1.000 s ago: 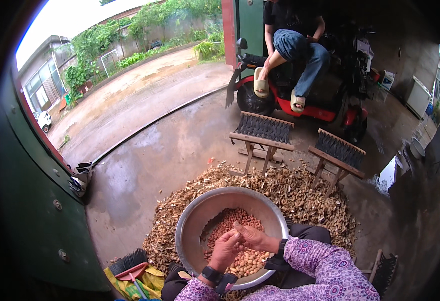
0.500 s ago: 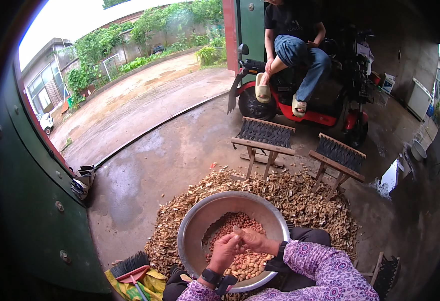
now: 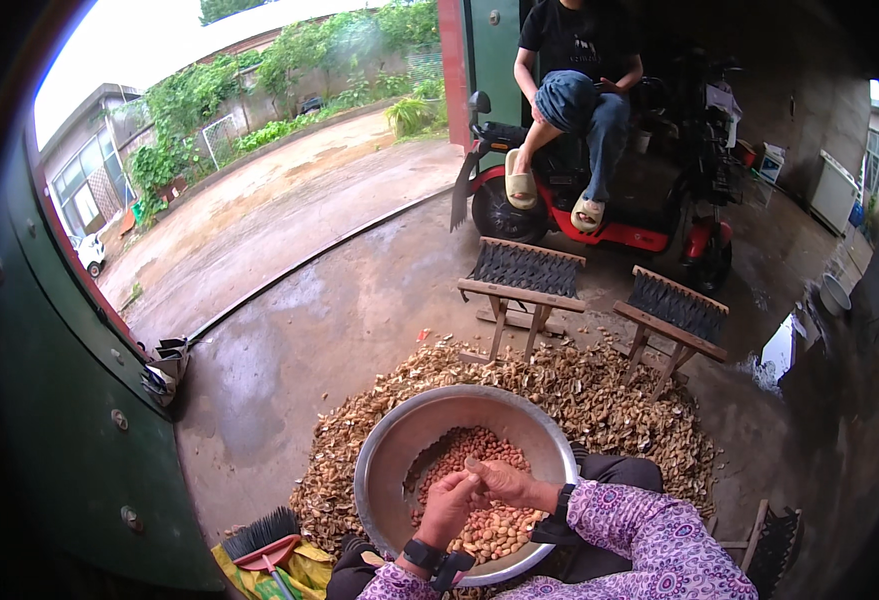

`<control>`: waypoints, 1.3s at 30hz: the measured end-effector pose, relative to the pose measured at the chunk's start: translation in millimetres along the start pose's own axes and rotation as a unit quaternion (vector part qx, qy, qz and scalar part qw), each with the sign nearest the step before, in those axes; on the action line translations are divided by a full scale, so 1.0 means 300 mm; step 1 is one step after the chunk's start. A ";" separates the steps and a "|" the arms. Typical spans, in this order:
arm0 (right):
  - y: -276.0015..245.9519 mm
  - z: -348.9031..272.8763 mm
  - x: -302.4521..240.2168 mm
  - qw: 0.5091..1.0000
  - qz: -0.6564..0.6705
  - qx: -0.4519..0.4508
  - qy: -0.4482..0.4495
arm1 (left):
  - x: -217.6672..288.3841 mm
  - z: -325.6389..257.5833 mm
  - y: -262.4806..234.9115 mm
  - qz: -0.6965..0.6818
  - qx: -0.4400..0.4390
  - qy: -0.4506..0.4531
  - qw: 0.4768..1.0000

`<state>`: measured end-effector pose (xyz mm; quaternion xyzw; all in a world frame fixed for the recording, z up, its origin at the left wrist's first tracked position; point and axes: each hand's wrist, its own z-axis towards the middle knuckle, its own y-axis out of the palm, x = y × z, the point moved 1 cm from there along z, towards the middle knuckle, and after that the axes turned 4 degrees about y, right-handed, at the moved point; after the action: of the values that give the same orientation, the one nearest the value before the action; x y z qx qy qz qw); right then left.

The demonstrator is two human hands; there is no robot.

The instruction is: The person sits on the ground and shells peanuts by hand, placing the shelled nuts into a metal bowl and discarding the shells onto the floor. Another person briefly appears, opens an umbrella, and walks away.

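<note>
Lower centre, bare left hand (image 3: 448,507) and bare right hand (image 3: 511,483) pinch together, contents unclear, above tan oval peanuts (image 3: 499,530) in round silver metal basin (image 3: 387,447).

Concrete floor (image 3: 289,350) | shell heap (image 3: 359,440) | wooden stools (image 3: 522,272) | red scooter (image 3: 619,237) | yellow bag (image 3: 304,567)

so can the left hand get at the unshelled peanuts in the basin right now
Probably yes: the left hand is over the metal basin, with no rim between it and the unshelled peanuts, though it is up against the right hand.
</note>
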<state>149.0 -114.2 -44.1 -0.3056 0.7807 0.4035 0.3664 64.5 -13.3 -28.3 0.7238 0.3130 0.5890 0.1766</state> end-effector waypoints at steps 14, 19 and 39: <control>-0.009 -0.006 0.011 0.999 0.003 -0.035 0.016 | -0.001 -0.007 -0.002 0.011 -0.015 -0.012 1.000; -0.009 -0.004 0.014 0.998 0.015 -0.052 0.012 | -0.002 -0.009 -0.002 0.007 -0.007 -0.021 1.000; 0.011 -0.026 -0.006 0.999 0.008 -0.033 0.007 | 0.000 -0.016 0.003 0.024 -0.021 -0.027 0.999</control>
<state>144.9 -119.2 -38.1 -0.3138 0.7723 0.4294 0.3473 60.2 -14.5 -26.6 0.7430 0.2781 0.5797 0.1861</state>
